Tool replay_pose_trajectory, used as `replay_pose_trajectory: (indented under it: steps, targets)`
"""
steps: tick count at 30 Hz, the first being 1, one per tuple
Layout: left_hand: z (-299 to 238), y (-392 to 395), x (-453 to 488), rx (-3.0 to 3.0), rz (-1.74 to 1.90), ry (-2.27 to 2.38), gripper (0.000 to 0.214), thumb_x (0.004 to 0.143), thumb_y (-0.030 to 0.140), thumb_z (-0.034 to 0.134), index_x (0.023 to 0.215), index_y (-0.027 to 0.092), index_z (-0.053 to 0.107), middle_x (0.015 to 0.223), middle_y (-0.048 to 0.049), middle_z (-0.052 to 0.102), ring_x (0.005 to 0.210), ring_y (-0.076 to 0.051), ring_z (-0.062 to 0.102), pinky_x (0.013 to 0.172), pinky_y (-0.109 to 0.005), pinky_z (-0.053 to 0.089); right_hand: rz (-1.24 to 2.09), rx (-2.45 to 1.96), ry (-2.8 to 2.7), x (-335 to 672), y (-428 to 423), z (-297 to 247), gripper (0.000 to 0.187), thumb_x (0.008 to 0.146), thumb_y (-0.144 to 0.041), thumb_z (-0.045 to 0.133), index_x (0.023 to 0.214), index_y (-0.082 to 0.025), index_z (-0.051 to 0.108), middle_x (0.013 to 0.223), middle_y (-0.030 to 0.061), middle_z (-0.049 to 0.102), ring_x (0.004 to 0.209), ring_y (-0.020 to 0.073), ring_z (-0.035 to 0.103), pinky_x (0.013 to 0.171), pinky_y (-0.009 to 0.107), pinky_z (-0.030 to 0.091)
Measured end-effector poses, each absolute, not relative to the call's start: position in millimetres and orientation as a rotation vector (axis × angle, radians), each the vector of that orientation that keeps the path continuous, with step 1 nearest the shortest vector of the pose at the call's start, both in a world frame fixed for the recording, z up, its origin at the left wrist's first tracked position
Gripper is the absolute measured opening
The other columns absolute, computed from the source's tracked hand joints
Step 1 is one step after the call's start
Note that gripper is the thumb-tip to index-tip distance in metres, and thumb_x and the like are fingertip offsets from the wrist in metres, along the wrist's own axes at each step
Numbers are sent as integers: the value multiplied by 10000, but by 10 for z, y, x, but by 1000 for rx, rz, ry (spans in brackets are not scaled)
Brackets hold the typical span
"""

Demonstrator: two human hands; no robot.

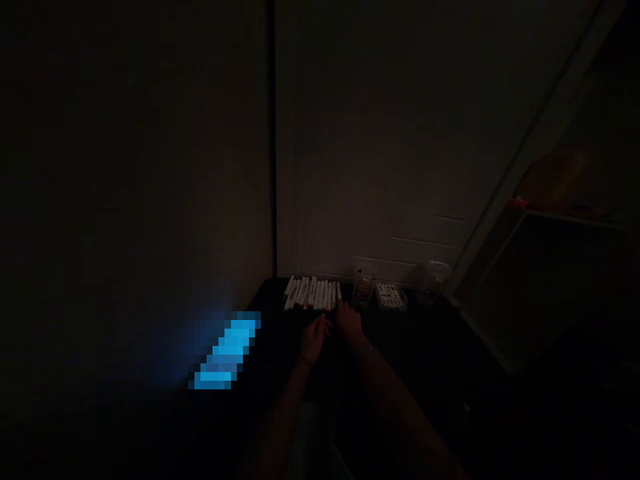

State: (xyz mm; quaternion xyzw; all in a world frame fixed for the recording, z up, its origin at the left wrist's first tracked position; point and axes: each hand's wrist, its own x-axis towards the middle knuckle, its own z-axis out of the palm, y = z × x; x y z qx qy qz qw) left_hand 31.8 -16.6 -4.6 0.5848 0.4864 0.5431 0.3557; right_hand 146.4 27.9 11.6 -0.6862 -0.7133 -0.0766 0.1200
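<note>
White markers (320,295) stand out as a row at the back of the dark surface (410,343), near the wall (380,147). Lying side by side, roughly parallel, long axes running away from the person; the left few slant more, some tilted against their neighbours.

Right hand (349,323) is at the near end of the rightmost marker (339,291), fingertips at or just against it. Too dark to tell whether that grip is closed on it or only touching.

Left hand (314,337) is just beside the right, on the near side of the row, fingers pointing at the right hand. Grip: can't tell, fingers lost in shadow. Something like a band on the right wrist.

Right of the row, in order: upright clear package (363,288) with a printed label, flat clear case (390,297) with white markers inside, second clear package (433,283) further right, also upright.

Left edge: bright blue pixelated patch (230,352), content unreadable. Far right: shelf (570,217), items on it blurred.
</note>
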Motion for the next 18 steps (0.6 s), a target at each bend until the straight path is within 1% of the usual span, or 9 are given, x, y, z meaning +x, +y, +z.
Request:
replay_pose_trajectory:
  steps: [6,9,11,14,16,18]
  targets:
    - [-72,-162,310,1466,1420,1292,576,771,597,237,701,157,603,545,-17,541,539,-125,497,549,-244,379,-150,-2041,-2050,1443,361,148,321,867,-189,286,1179,-181,360,941,128,570,820,190,594,649,277,440]
    - [-70,-148,286,1458,1410,1256,593,775,597,219,724,156,612,547,-23,547,532,-126,496,548,-250,384,-49,-2004,-2008,1489,354,192,326,864,-166,289,1183,-196,350,924,124,589,793,182,604,634,267,436]
    - [-66,-139,277,1453,1414,1234,590,779,592,219,738,153,612,543,-23,543,529,-126,494,548,-253,386,51,-1961,-1906,1560,291,219,303,871,-186,281,1165,-184,355,919,129,594,761,174,607,613,255,429]
    - [-55,-143,282,1435,1426,1232,579,777,591,229,732,150,601,544,-22,537,525,-125,487,543,-255,384,232,-1784,-1696,1707,100,232,283,885,-250,254,1130,-158,361,905,118,598,714,155,603,587,230,417]
    - [-39,-155,294,1441,1429,1222,550,777,584,248,729,154,588,544,-16,530,527,-121,480,546,-253,384,260,-1549,-1610,1805,-62,215,295,885,-277,251,1147,-171,339,940,93,585,768,142,590,626,223,416]
    - [-21,-164,308,1446,1464,1197,492,782,561,281,797,163,571,572,-5,531,529,-111,470,555,-247,388,322,-1367,-1578,1885,-212,177,311,877,-305,269,1150,-172,335,905,65,582,755,131,579,642,220,416]
